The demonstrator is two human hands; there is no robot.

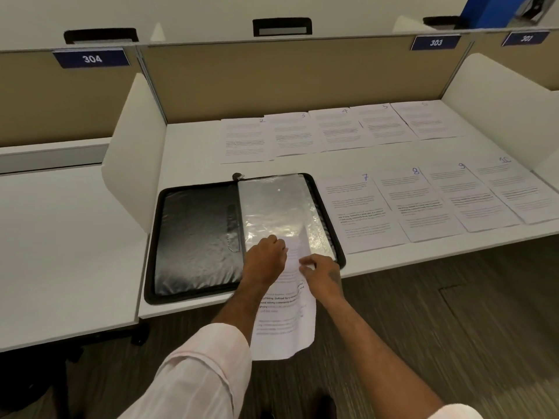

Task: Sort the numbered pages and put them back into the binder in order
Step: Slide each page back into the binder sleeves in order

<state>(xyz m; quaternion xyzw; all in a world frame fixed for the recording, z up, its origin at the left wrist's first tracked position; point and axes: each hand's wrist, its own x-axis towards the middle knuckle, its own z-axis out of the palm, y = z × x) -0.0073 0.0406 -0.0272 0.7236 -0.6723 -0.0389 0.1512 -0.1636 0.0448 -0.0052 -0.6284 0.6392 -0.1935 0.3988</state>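
At the near edge of the white desk (pixel 193 146) lies the open zip binder (pixel 196 237), with a clear sleeve (pixel 278 207) on its right half. The printed page (pixel 284 328) hangs over the desk edge, its top at the sleeve's mouth. Right hand (pixel 320 276) pinches the page's right edge. Left hand (pixel 266 258) is curled at the page's top; cannot tell whether it holds page or sleeve. Pages 2 to 6 (pixel 341 128) form the back row and pages 7 to 10 (pixel 417 201) the front row, right of the binder.
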